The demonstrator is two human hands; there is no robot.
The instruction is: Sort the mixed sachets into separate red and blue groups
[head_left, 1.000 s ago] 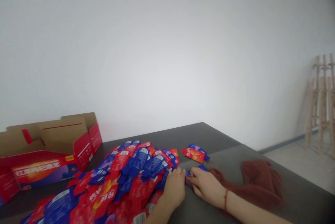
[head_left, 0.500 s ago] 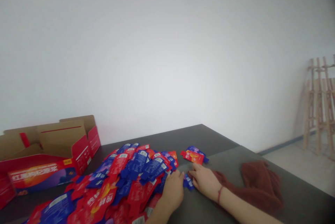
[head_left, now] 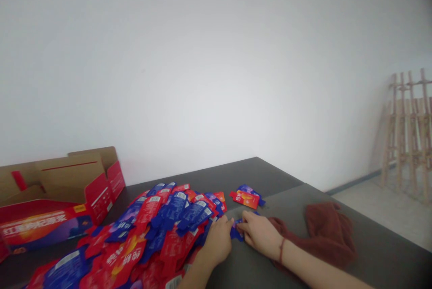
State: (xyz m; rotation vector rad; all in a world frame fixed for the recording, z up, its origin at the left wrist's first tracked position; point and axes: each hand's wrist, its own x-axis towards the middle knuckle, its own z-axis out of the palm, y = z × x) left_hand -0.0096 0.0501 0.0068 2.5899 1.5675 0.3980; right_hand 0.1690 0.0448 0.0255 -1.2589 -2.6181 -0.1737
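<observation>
A small blue sachet point(head_left: 235, 232) lies low over the table between my hands, mostly covered by fingers. My right hand point(head_left: 262, 235), with a thin red cord on the wrist, is closed on it with bent fingers. From the other side, my left hand point(head_left: 218, 240) has its fingers together and its fingertips at the sachet's left edge. Left of that hand spreads a heap of red and blue sachets point(head_left: 168, 221). Just beyond my hands, a red sachet point(head_left: 245, 199) lies on top of a blue one point(head_left: 250, 189).
An open red cardboard box point(head_left: 97, 196) stands at the left behind the heap. A crumpled brown cloth point(head_left: 330, 235) lies right on the dark table point(head_left: 236, 174). A white wall rises behind, and wooden easels point(head_left: 407, 131) lean at the far right.
The view has shifted slightly, so the scene sits a little further left. My hands stay close together at the blue sachet; a bit of blue now shows above my right hand.
</observation>
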